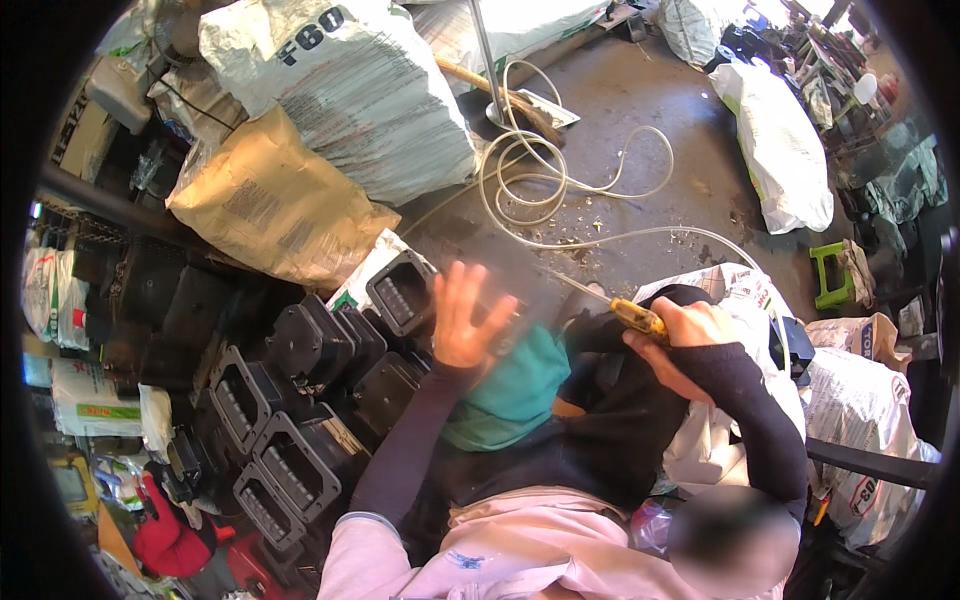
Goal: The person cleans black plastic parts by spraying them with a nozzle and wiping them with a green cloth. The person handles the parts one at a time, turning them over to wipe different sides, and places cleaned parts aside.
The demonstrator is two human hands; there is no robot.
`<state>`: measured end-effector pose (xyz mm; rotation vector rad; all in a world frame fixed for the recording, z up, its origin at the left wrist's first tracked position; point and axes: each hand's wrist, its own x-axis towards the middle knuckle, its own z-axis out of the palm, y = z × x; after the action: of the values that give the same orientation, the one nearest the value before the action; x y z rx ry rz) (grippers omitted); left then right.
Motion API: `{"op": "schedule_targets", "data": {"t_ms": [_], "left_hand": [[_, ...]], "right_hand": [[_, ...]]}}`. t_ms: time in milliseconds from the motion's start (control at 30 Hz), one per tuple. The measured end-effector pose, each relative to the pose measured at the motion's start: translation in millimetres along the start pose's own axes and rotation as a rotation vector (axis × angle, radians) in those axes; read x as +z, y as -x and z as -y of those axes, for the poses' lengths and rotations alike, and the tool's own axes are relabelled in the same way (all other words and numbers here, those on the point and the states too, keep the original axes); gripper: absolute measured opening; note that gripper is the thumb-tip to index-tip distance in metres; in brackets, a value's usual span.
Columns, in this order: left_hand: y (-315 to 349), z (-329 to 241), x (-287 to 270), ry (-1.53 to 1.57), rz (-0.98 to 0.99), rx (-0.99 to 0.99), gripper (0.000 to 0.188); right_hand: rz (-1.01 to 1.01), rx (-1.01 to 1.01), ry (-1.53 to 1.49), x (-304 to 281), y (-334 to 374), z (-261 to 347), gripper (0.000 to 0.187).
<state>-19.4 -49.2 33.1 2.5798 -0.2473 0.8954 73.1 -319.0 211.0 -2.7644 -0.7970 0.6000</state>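
Note:
My left hand [462, 318] is raised with its fingers spread, slightly smeared by motion. A blurred dark flat thing lies just beyond its fingers; whether they touch it I cannot tell. My right hand [690, 335] is wrapped round the yellow handle of a screwdriver [637, 316], whose thin shaft points up and left. Teal cloth [520, 395] covers part of my lap below the left hand. Close to that hand's left stands a black plastic housing with a framed opening [400, 293]. Several similar black housings [290, 460] are piled along my left side.
A clear hose [525, 190] lies coiled on the grey floor [690, 190] ahead, among scattered scraps. Behind it are a broom [535, 115] and a dustpan [553, 108]. Large white sacks [350, 110] and a brown paper sack [275, 205] stand far left. A green stool [832, 275] is at right.

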Motion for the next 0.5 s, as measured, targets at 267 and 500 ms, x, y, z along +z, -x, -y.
{"op": "schedule_targets", "data": {"t_ms": [267,500], "left_hand": [[22,-36,13,-0.169,0.048,0.104,0.047],[21,-33,14,-0.177,0.021,0.138,0.046]], "right_hand": [[0.164,-0.084,0.063,-22,-28,20,0.044],[0.171,-0.061,0.128,-33,-44,29,0.043]]}}
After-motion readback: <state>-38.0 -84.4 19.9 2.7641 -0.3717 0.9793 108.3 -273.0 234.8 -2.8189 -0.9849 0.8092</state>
